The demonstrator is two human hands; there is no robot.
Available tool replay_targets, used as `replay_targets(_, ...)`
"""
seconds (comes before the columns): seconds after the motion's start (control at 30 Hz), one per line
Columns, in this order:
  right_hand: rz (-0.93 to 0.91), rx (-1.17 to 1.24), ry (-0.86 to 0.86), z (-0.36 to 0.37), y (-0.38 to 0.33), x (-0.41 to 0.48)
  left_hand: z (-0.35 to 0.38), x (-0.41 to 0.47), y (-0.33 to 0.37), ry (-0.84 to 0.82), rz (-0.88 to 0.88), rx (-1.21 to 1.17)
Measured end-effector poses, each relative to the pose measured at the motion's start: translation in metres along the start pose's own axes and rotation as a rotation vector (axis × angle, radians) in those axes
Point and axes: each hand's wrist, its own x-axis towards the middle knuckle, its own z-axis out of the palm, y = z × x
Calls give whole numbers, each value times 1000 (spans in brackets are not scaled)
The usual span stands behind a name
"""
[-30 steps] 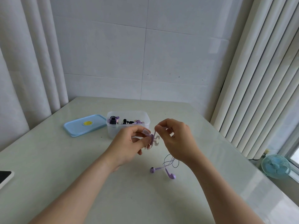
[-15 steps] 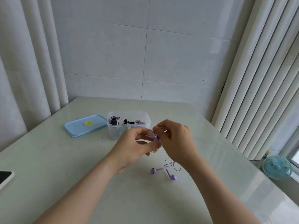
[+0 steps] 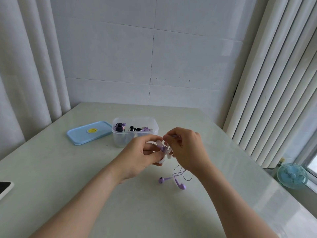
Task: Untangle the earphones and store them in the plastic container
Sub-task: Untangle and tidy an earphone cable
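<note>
Where the two forearms meet over the pale glossy table (image 3: 171, 212), entries run from the viewer outward.

1. Lilac wired earphones (image 3: 181, 185). Both buds lie on the table at 6 o'clock from the hands, a little apart from each other. Slack cable rises from them in loose loops toward 12 o'clock and into the right hand. The free cable's long axis runs roughly 6 to 12.

2. Left hand (image 3: 137, 157). Its fingers are curled round a white petal-shaped plastic cord winder (image 3: 160, 160), which is held clear of the table. Lilac cable shows wrapped at the winder's waist.

3. Right hand (image 3: 188, 148). It meets the left hand at the fingertips, at 3 o'clock of the winder. Thumb and forefinger pinch the cable just above the winder. The plug end is not visible.

4. Clear rectangular plastic container (image 3: 133, 140). It stands lidless, near the hands at 11 o'clock, and already holds dark and purple earphone bundles.

5. Light-blue rectangular lid with yellow sticker (image 3: 85, 134). It lies flat on the table just beside the container, at 9 o'clock.

Assessment: winding appears to be under way. The remaining slack has to feed upward from 6 o'clock. The later drop goes toward 11 o'clock, and the left hand, which carries the winder, is the nearer one.
</note>
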Motion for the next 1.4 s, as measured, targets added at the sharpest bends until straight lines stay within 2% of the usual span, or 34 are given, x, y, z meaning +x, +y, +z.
replay_targets(0.2,90,210,17,-8,0,2,-4,2,0,14,27,-34)
replay_targets(0.37,125,244,-82,-8,0,3,-7,0,2,-46,32,-82)
replay_targets(0.47,169,204,-65,-8,4,4,-6,-1,2,-65,53,-134)
replay_targets(0.7,187,67,-105,-6,3,3,-4,5,0,184,108,-210)
replay_targets(0.9,181,85,-293,1,-10,-5,-3,9,1,261,81,-478)
replay_targets(1.07,126,30,-326,0,-25,-11,-7,11,3,237,36,-726)
replay_targets(1.2,90,106,-428,-5,-39,-17,-6,15,-3,329,17,-646)
replay_targets(1.4,19,173,-475,-5,-40,-18,-4,12,-1,423,11,-342)
